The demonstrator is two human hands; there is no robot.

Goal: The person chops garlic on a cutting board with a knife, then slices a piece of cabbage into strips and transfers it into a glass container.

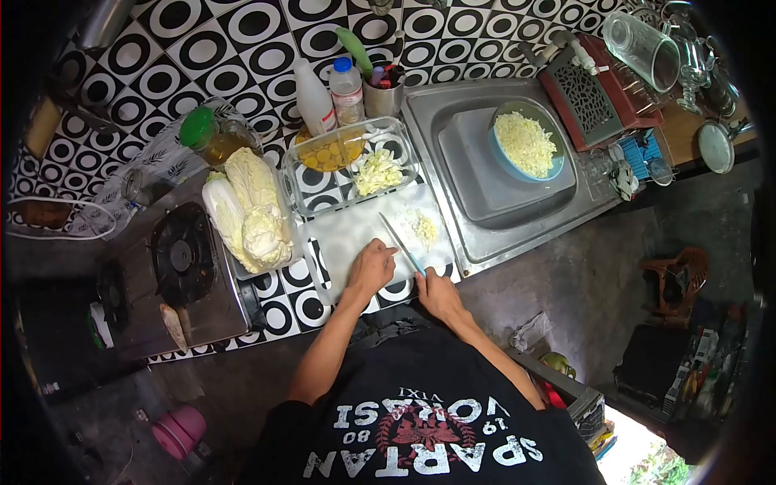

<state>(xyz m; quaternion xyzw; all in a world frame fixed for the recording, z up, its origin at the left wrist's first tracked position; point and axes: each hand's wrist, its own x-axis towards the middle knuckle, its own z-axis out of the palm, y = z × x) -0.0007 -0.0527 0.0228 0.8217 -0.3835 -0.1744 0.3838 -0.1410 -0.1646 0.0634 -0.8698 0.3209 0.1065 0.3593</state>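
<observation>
My right hand (440, 294) is wrapped round the light blue handle of a knife (402, 244). Its blade points up and to the left over a translucent white cutting board (347, 234). Just left of the blade, my left hand (374, 265) rests on the board with fingers curled in; whatever they may hold is hidden. Chopped pale yellow pieces (422, 229) lie on the board to the right of the blade. Behind the board, a rectangular glass dish (299, 202) contains a heap of cut pale leaf pieces (377, 171).
Whole napa cabbages (257, 214) sit in a tray on the left, beside a gas stove (182, 255). A blue bowl of chopped cabbage (525, 145) stands on an upturned grey basin (477, 194) in the steel sink (436, 121). Bottles (347, 97) line the tiled wall.
</observation>
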